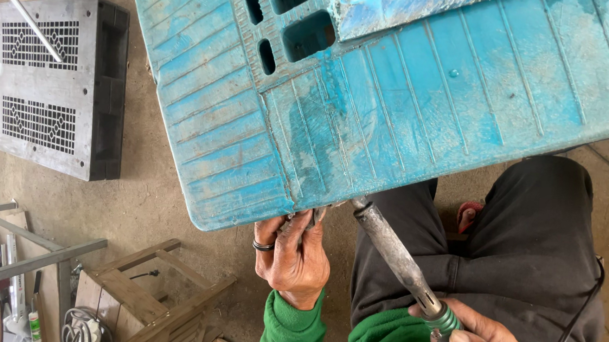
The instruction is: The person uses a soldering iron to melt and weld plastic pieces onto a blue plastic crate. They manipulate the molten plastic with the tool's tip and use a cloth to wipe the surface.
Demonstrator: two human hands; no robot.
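A large worn turquoise plastic panel (407, 100) with ribs and cut-out slots fills the upper frame. My left hand (292, 251), with a dark ring on one finger, grips the panel's near edge by the corner. My right hand (481, 340) holds the green handle of a soldering iron (398, 258). The iron's grey metal tip touches the panel's lower edge just right of my left hand. A loose turquoise strip (399, 8) lies on top of the panel. I wear green sleeves and dark trousers (526, 234).
A grey plastic pallet (49, 85) lies on the concrete floor at the left. A wooden stool (149, 295) and metal bars with tools (10, 266) sit at the lower left. A black cord (577, 314) runs along my right leg.
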